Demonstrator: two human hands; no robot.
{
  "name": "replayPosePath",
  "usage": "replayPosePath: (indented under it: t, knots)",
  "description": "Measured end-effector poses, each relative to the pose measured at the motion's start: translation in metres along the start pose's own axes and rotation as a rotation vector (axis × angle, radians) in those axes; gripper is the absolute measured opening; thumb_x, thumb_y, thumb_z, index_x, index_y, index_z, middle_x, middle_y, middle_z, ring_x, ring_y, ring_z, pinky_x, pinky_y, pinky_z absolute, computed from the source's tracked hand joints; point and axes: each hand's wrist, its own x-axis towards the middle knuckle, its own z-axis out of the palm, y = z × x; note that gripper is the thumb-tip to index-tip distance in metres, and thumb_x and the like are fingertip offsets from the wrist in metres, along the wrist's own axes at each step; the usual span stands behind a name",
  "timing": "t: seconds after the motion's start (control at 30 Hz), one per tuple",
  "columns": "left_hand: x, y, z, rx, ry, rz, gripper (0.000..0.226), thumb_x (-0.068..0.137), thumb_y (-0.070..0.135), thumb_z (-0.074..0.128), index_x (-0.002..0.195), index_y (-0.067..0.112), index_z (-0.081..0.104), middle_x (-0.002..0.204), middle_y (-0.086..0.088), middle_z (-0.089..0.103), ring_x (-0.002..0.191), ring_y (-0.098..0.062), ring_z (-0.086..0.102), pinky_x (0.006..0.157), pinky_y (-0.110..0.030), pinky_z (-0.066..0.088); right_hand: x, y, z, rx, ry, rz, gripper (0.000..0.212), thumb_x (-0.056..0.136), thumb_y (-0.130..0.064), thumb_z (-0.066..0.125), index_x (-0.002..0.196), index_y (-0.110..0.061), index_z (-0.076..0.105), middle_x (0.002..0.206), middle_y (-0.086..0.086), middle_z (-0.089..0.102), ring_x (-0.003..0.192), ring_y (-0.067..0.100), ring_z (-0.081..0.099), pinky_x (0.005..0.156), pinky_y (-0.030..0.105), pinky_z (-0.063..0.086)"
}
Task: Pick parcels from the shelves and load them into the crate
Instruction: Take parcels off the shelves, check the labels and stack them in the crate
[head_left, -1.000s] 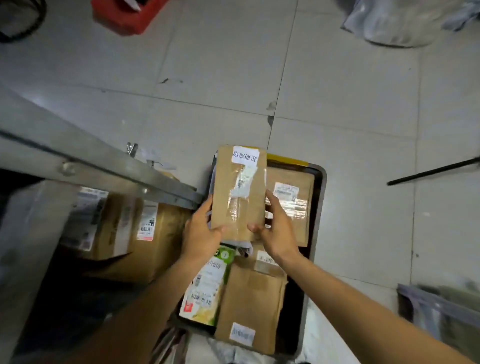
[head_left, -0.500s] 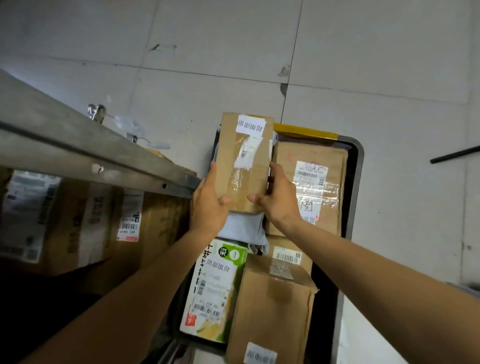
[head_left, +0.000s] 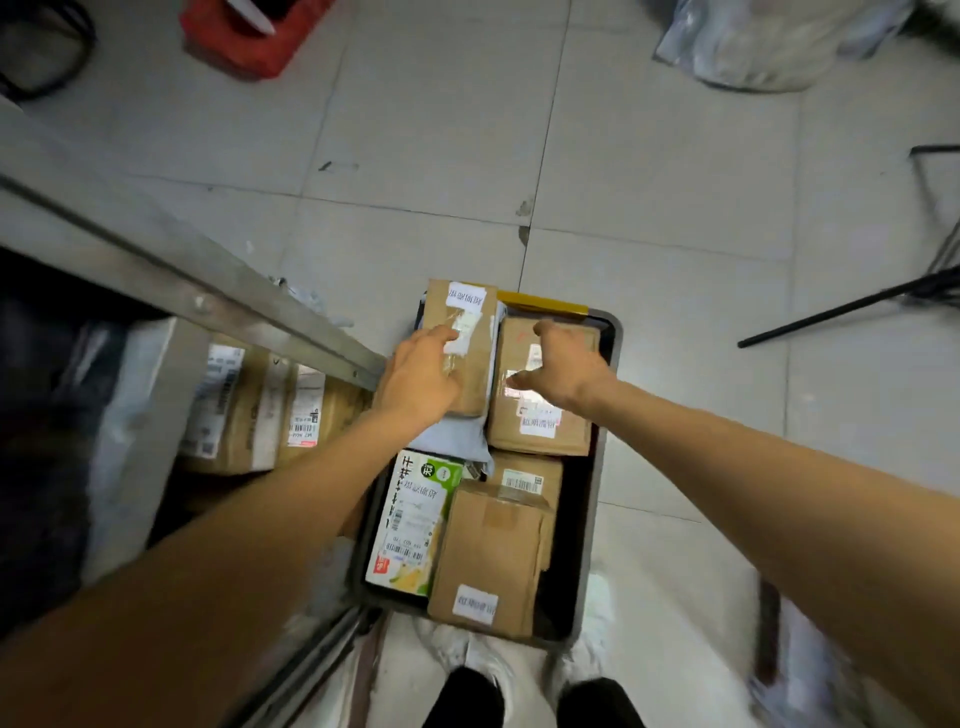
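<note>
A dark grey crate (head_left: 604, 467) stands on the floor in front of my feet, packed with several parcels. A narrow brown parcel (head_left: 474, 358) with a white label lies at its far left, on a grey bag (head_left: 447, 441). My left hand (head_left: 415, 379) rests flat on this parcel's near end. My right hand (head_left: 563, 369) hovers with fingers spread over the brown box (head_left: 540, 434) beside it and holds nothing. A green-and-white carton (head_left: 415, 519) and a brown box (head_left: 493, 556) fill the near half.
A metal shelf beam (head_left: 182, 280) runs diagonally at left, with brown parcels (head_left: 234, 405) under it. A red crate (head_left: 249, 31) and a clear plastic bag (head_left: 769, 41) lie on the tiled floor beyond. A black rod (head_left: 841, 306) lies at right.
Both hands held the narrow parcel above the crate; now it lies in the crate. My right hand has let go and moved right, and my left hand lies on top of it.
</note>
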Motion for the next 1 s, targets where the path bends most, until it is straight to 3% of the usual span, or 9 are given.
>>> replayPosePath:
  t: [0.17, 0.3, 0.4, 0.57, 0.73, 1.0]
  knots:
    - [-0.06, 0.086, -0.094, 0.224, -0.151, 0.077, 0.044, 0.085, 0.028, 0.068, 0.127, 0.018, 0.058, 0.123, -0.005, 0.063, 0.11, -0.025, 0.059, 0.097, -0.039, 0.048, -0.084, -0.049, -0.116, -0.38, -0.179, -0.105, 0.044, 0.084, -0.032, 0.072, 0.12, -0.009, 0.059, 0.114, 0.013, 0.063, 0.094, 0.026, 0.055, 0.072, 0.03, 0.039]
    - [-0.125, 0.147, -0.165, 0.257, -0.169, 0.132, 0.024, 0.085, 0.033, 0.069, 0.106, 0.02, 0.067, 0.106, 0.0, 0.067, 0.098, -0.019, 0.061, 0.092, -0.039, 0.051, -0.16, -0.092, -0.187, -0.573, -0.251, -0.146, 0.053, 0.083, -0.035, 0.073, 0.126, -0.008, 0.058, 0.118, 0.012, 0.064, 0.105, 0.029, 0.058, 0.083, 0.033, 0.047]
    - [-0.183, 0.182, -0.211, 0.295, -0.103, 0.157, 0.023, 0.086, 0.03, 0.067, 0.104, 0.016, 0.068, 0.104, -0.002, 0.068, 0.091, -0.016, 0.059, 0.083, -0.031, 0.05, -0.219, -0.125, -0.229, -0.604, -0.196, -0.184, 0.058, 0.084, -0.036, 0.073, 0.13, -0.006, 0.055, 0.123, 0.012, 0.063, 0.11, 0.031, 0.058, 0.094, 0.041, 0.049]
    - [-0.288, 0.222, -0.266, 0.321, -0.003, 0.147, 0.026, 0.087, 0.031, 0.067, 0.108, 0.015, 0.068, 0.109, -0.003, 0.068, 0.09, -0.017, 0.059, 0.077, -0.031, 0.047, -0.323, -0.177, -0.278, -0.65, -0.059, -0.276, 0.056, 0.084, -0.038, 0.072, 0.127, -0.004, 0.057, 0.12, 0.015, 0.064, 0.106, 0.032, 0.06, 0.092, 0.041, 0.051]
    - [-0.408, 0.238, -0.285, 0.44, 0.165, 0.128, 0.034, 0.085, 0.042, 0.065, 0.11, 0.02, 0.068, 0.111, -0.003, 0.068, 0.098, -0.025, 0.064, 0.083, -0.037, 0.054, -0.44, -0.212, -0.297, -0.6, 0.115, -0.379, 0.066, 0.082, -0.038, 0.073, 0.136, -0.009, 0.049, 0.13, 0.015, 0.058, 0.112, 0.033, 0.057, 0.095, 0.041, 0.05]
    - [-0.577, 0.22, -0.309, 0.327, 0.309, 0.063, 0.033, 0.083, 0.041, 0.065, 0.107, 0.018, 0.07, 0.111, -0.006, 0.069, 0.1, -0.026, 0.064, 0.089, -0.042, 0.054, -0.589, -0.247, -0.274, -0.653, 0.136, -0.499, 0.069, 0.082, -0.038, 0.075, 0.139, -0.01, 0.047, 0.131, 0.012, 0.056, 0.109, 0.03, 0.058, 0.084, 0.033, 0.049]
